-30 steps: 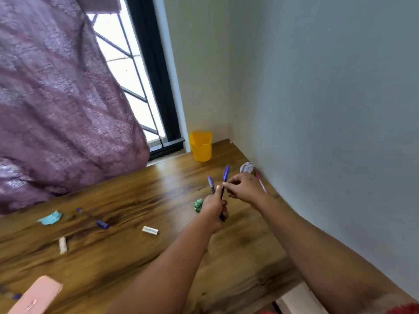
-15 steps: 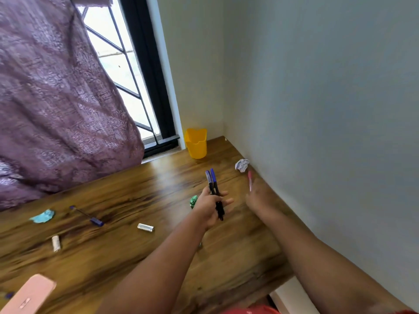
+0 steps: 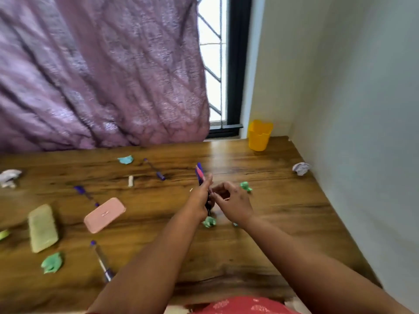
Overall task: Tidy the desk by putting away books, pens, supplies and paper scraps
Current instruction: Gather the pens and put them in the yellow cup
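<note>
My left hand (image 3: 199,200) is closed around a bundle of pens (image 3: 200,173), purple ones and a pink one, held upright over the middle of the wooden desk (image 3: 283,211). My right hand (image 3: 233,201) is right beside it, fingers curled and touching the lower end of the bundle. A yellow pen cup (image 3: 259,135) stands at the far right corner. Loose pens lie on the desk: one at the back (image 3: 155,169), one at mid left (image 3: 86,194), one near the front (image 3: 102,261). Crumpled green scraps (image 3: 246,186) (image 3: 209,222) lie close to my hands.
A pink case (image 3: 104,214) and a pale green case (image 3: 42,227) lie at the left. More paper scraps: green (image 3: 52,263), teal (image 3: 125,159), white (image 3: 301,168) by the right wall, white (image 3: 9,176) at far left. A small white stub (image 3: 130,180) lies mid-desk. A purple curtain hangs behind.
The view has swung left, showing more of the desk. My right hand came back from the wall with the pink pen, which now sits with the purple pens in my left hand.
</note>
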